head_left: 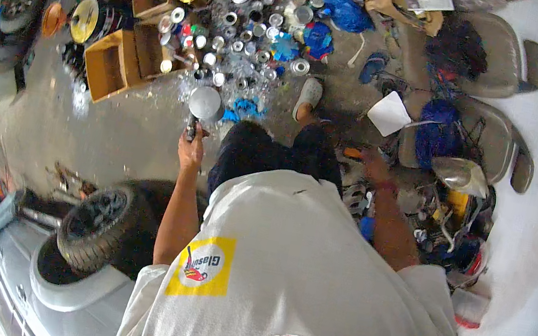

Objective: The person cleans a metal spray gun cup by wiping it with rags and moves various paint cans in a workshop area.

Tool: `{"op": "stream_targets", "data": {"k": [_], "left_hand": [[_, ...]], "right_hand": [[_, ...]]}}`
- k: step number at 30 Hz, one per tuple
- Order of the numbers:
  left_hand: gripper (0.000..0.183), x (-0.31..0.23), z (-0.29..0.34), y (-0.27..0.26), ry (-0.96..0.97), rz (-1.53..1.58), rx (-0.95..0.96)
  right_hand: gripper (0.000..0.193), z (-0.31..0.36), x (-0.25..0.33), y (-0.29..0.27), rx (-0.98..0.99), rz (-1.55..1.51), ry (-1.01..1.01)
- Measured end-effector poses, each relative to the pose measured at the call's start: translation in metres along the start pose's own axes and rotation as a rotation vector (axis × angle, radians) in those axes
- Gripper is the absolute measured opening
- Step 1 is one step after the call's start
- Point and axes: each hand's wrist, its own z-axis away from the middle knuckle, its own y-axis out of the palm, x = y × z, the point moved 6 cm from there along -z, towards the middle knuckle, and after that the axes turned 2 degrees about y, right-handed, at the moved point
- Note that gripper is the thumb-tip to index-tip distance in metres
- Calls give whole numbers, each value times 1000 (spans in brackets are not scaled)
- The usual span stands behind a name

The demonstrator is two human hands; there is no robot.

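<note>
My left hand (192, 149) is closed around the dark handle of what looks like a spray gun, whose round grey cup (205, 103) is seen from above. It is held out over the floor, beside the crowd of open cans (251, 24). My right hand (377, 168) is low on the right, over a pile of tools and odds and ends (427, 210). Next to its fingers is a small orange object (353, 153). The fingers are dark and blurred, so I cannot tell whether they grip it. A crumpled blue piece (245, 108) lies just beyond the grey cup.
Wooden boxes (105, 71) and a yellow-lidded drum (84, 20) stand at far left. A large tyre (104, 214) sits by a silver car body (45, 294) at near left. Grey chairs (487, 134) on the right carry a blue bundle (438, 129) and a white sheet (389, 114).
</note>
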Motion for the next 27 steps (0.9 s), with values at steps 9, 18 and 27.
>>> {"op": "stream_targets", "data": {"k": [9, 18, 27], "left_hand": [[57, -35, 88, 36, -103, 160, -203], [48, 25, 149, 108, -260, 467, -324], [42, 55, 166, 124, -437, 551, -533]], "right_hand": [[53, -143, 155, -115, 28, -323, -377], [49, -17, 281, 22, 562, 250, -845], [47, 66, 220, 111, 1034, 916, -1157]]}}
